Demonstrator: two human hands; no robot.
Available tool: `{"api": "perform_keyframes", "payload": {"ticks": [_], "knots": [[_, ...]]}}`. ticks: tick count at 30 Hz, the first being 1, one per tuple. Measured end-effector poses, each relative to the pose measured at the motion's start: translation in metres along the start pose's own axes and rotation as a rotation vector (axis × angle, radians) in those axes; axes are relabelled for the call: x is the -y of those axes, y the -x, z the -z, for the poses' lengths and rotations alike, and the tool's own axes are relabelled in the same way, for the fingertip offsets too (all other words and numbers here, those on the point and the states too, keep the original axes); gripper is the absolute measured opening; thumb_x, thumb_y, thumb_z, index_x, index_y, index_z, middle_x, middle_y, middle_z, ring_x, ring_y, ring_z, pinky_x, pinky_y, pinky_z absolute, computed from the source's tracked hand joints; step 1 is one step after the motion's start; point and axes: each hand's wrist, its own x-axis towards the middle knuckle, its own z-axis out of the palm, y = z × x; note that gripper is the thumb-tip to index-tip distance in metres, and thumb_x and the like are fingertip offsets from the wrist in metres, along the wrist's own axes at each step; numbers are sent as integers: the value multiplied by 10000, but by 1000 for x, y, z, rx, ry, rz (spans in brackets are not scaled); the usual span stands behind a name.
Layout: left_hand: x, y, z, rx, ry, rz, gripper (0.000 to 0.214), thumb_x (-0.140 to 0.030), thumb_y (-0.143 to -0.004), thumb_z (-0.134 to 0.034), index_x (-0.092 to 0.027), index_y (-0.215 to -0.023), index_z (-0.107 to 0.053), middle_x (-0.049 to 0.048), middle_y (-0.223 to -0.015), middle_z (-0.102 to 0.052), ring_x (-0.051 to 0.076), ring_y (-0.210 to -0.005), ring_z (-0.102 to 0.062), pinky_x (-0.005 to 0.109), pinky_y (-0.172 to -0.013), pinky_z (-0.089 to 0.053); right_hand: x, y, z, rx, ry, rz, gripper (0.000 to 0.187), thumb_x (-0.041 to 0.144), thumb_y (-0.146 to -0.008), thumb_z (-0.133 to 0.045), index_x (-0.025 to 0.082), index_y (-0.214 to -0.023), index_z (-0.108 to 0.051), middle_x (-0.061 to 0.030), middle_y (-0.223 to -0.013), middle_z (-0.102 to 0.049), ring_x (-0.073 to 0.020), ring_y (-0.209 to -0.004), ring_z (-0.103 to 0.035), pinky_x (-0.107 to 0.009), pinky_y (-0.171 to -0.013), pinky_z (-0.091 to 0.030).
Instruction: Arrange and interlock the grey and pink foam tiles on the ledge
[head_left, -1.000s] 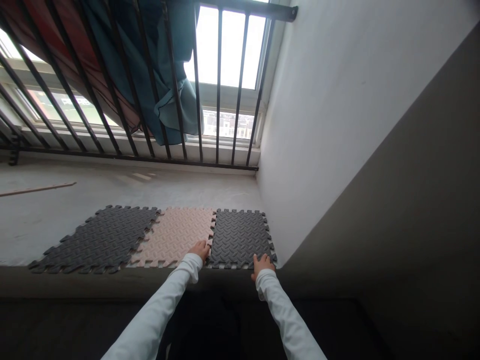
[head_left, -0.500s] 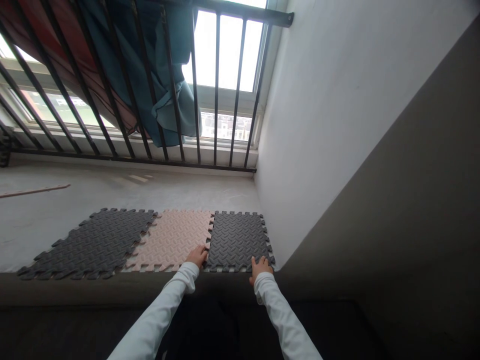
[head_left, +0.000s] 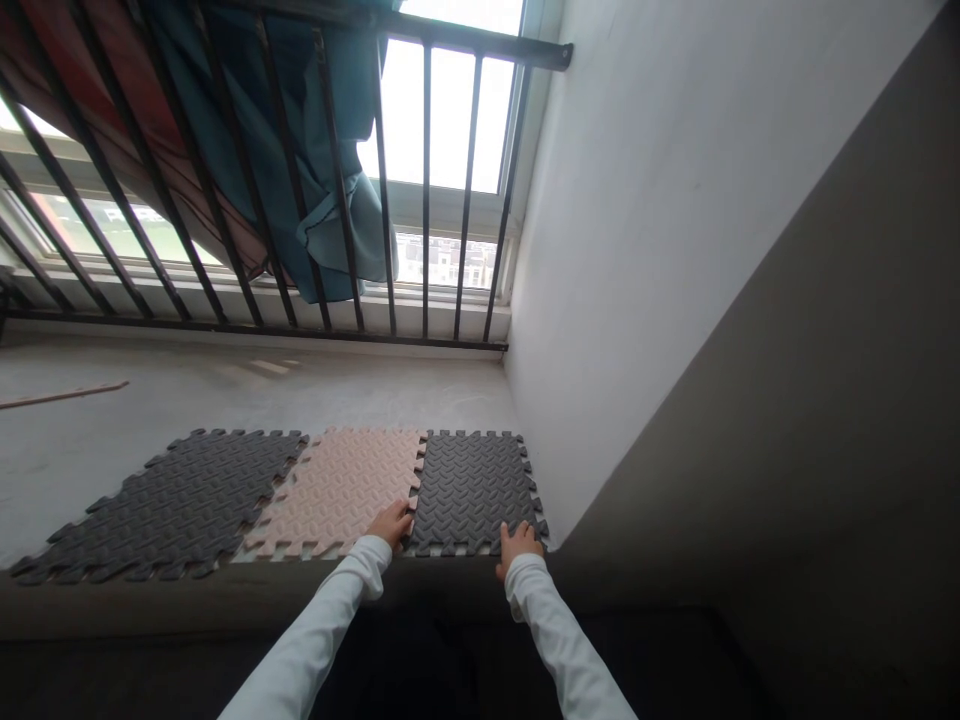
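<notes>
Three interlocking foam mat tiles lie in a row along the ledge: a dark grey tile [head_left: 176,500], a pink tile [head_left: 352,475] in the middle, and another dark grey tile [head_left: 472,485] by the wall. My left hand [head_left: 390,523] lies over the pink tile's front right corner, fingers outstretched to the seam with the right dark tile. At that tile's front right corner, my right hand [head_left: 520,545] has its fingers on top and its thumb down over the front edge. Narrow gaps show along the toothed seams. The undersides of both hands are hidden.
Black railing bars [head_left: 425,200] stand behind the ledge, before a window with blue and red cloth [head_left: 330,230]. A white wall [head_left: 600,300] borders the right tile. A thin pinkish strip [head_left: 67,393] lies at the left. The ledge's front edge drops into shadow.
The view has tilted and shifted slightly, so the tiles and hands appear a little lower. Both hands keep nearly the same places on the tiles.
</notes>
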Motion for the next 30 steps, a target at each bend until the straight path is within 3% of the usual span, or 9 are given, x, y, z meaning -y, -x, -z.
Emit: {"api": "perform_keyframes", "payload": {"ticks": [5, 9, 13, 18, 21, 24, 27, 30], "knots": [[3, 7, -12, 62, -134, 13, 415, -116, -704, -427, -203, -1097, -531, 61, -1402, -328, 181, -1296, -242, 332, -1038, -246, 1, -1, 0, 1, -13, -10, 875, 341, -596, -687, 183, -1347, -269, -248, -1382, -240, -371, -1254, -251, -511, -908, -321], [12, 18, -21, -42, -135, -77, 438, -183, -777, -370, -205, -1206, -455, 63, -1405, -320, 173, -1299, -233, 324, -1057, -230, 0, 1, 3, 15, -14, 1, 870, 338, -609, -672, 181, -1354, -251, -240, -1391, -227, -372, -1261, -236, -500, -921, -316], [10, 19, -5, -55, -93, -104, 414, -265, -811, -329, -226, -1205, -450, 45, -1331, -436, 158, -1231, -348, 300, -1041, -256, 0, 4, 6, 19, 1, 5, 862, 335, -605, -673, 181, -1349, -266, -247, -1381, -244, -367, -1250, -264, -480, -920, -319], [-15, 12, 18, 6, -148, 73, 487, -316, -795, -349, -253, -1277, -372, 60, -1324, -426, 208, -1180, -385, 357, -941, -348, -1, 7, 11, 4, 21, 12, 847, 338, -601, -672, 192, -1341, -286, -236, -1369, -278, -351, -1232, -309, -471, -908, -331], [-28, 10, 24, 18, -197, 149, 477, -324, -772, -388, -297, -1248, -402, 58, -1325, -414, 235, -1176, -373, 419, -901, -358, -8, 5, 16, -23, 3, 38, 667, 340, -644, -627, 212, -1265, -420, -196, -1283, -421, -314, -1164, -411, -444, -901, -351], [-34, 2, 30, 34, -180, 197, 351, -339, -772, -401, -308, -1095, -536, 34, -1360, -375, 238, -1227, -320, 442, -916, -341, -17, -4, 24, -76, -62, 72, 433, 324, -715, -548, 217, -1135, -546, -143, -1199, -504, -264, -1115, -463, -396, -888, -383], [-33, -10, 36, 64, -155, 217, 305, -301, -770, -419, -292, -1044, -554, 8, -1432, -263, 239, -1304, -198, 488, -982, -271, -22, -19, 32, -105, -109, 54, 488, 302, -724, -541, 213, -1201, -486, -136, -1304, -407, -251, -1180, -402, -370, -911, -379], [-29, -22, 38, 112, -127, 209, 393, -235, -779, -392, -277, -1164, -462, 34, -1424, -285, 218, -1298, -229, 479, -988, -288, -23, -36, 38, -70, -115, 11, 635, 305, -709, -572, 214, -1301, -359, -140, -1404, -254, -253, -1250, -311, -368, -952, -350]]}}
